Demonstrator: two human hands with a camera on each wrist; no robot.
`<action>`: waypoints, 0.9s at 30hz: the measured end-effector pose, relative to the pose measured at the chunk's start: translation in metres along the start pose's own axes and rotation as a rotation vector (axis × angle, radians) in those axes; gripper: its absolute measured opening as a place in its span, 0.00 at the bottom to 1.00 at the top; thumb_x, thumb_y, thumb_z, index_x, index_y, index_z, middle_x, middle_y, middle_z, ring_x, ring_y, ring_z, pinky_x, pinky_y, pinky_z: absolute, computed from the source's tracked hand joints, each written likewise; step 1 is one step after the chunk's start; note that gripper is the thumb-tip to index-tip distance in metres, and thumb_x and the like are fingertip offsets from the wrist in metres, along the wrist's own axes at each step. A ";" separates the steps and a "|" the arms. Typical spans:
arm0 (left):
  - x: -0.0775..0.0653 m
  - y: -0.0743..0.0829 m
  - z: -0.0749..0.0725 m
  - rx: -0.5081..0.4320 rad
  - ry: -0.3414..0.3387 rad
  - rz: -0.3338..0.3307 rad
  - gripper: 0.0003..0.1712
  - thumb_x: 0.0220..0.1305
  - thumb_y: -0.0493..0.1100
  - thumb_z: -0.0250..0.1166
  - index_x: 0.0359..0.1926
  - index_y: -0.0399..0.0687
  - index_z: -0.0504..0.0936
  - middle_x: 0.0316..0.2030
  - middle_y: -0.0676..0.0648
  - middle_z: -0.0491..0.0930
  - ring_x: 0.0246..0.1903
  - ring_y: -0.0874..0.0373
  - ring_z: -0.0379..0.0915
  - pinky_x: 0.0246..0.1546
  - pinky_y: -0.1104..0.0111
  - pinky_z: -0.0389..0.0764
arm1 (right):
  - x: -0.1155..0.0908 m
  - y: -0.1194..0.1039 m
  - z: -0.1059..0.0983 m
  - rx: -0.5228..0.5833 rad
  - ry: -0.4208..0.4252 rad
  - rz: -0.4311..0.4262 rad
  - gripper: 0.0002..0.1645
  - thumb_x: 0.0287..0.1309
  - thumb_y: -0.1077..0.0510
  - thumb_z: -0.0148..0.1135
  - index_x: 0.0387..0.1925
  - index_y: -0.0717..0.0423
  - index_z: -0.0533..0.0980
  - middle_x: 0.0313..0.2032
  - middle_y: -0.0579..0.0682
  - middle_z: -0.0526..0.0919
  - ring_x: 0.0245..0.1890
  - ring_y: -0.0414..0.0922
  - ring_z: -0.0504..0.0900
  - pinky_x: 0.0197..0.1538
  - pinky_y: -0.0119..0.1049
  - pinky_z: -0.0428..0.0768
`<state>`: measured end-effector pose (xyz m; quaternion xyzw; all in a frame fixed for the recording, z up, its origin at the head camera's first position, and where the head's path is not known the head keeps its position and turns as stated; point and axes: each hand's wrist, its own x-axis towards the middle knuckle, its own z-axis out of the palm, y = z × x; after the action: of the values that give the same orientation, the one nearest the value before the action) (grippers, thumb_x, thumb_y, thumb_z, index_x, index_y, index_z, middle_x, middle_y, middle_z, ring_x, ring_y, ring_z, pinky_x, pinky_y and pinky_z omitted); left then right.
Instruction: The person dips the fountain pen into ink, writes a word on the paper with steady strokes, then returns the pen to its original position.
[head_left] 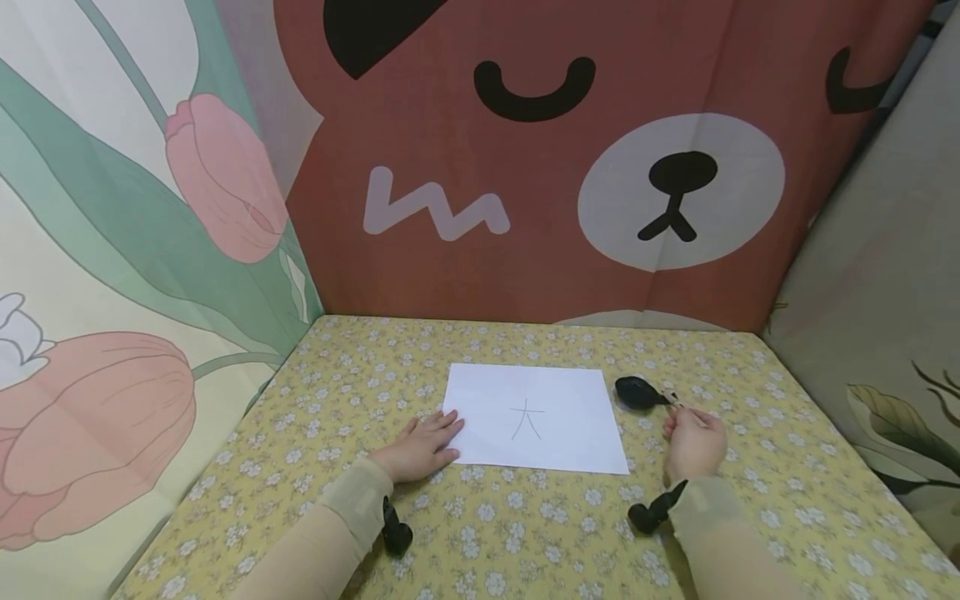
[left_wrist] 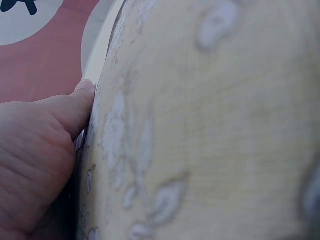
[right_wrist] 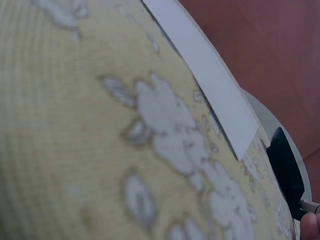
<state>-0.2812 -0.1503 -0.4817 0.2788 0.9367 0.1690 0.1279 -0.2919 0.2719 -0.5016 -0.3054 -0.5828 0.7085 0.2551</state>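
A white sheet of paper [head_left: 573,417] lies flat, with thin crossed and slanting strokes drawn near its middle. My left hand [head_left: 423,446] rests with fingers spread at the sheet's left edge, fingertips on the paper; its thumb and palm [left_wrist: 40,150] show in the left wrist view. To the right of the paper, my right hand [head_left: 696,437] pinches a slim grey, pen-like stick [right_wrist: 309,205]. A black oval thing with a narrow neck [head_left: 636,393] lies just ahead of those fingers, its neck meeting the stick. Whether the two are joined I cannot tell.
Yellow flowered cloth [head_left: 525,533] covers the table. A brown bear backdrop [head_left: 450,275] stands along the far edge, with a tulip-print curtain [head_left: 225,183] at left and another printed curtain [head_left: 877,292] at right. Small black devices are strapped at both wrists.
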 end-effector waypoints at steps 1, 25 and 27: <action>0.000 0.000 0.000 0.001 0.000 0.000 0.34 0.75 0.56 0.46 0.76 0.51 0.52 0.75 0.48 0.46 0.74 0.47 0.36 0.69 0.43 0.37 | -0.001 0.000 -0.001 -0.056 0.007 -0.003 0.11 0.64 0.56 0.55 0.46 0.57 0.72 0.38 0.53 0.82 0.27 0.40 0.79 0.26 0.29 0.78; 0.000 -0.001 0.000 -0.004 -0.001 0.001 0.34 0.75 0.56 0.46 0.76 0.51 0.52 0.75 0.48 0.46 0.74 0.47 0.36 0.69 0.44 0.37 | -0.011 0.002 -0.019 -0.741 -0.001 -0.144 0.29 0.68 0.42 0.46 0.54 0.58 0.77 0.51 0.63 0.76 0.56 0.66 0.61 0.58 0.65 0.48; 0.000 -0.001 0.001 0.002 -0.003 0.001 0.34 0.75 0.56 0.46 0.76 0.52 0.52 0.75 0.49 0.45 0.74 0.47 0.35 0.69 0.44 0.37 | -0.011 0.003 -0.019 -0.758 0.002 -0.143 0.29 0.68 0.42 0.45 0.54 0.58 0.78 0.51 0.64 0.76 0.56 0.66 0.61 0.57 0.65 0.48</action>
<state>-0.2817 -0.1511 -0.4829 0.2796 0.9365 0.1679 0.1289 -0.2706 0.2761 -0.5057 -0.3373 -0.8229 0.4232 0.1733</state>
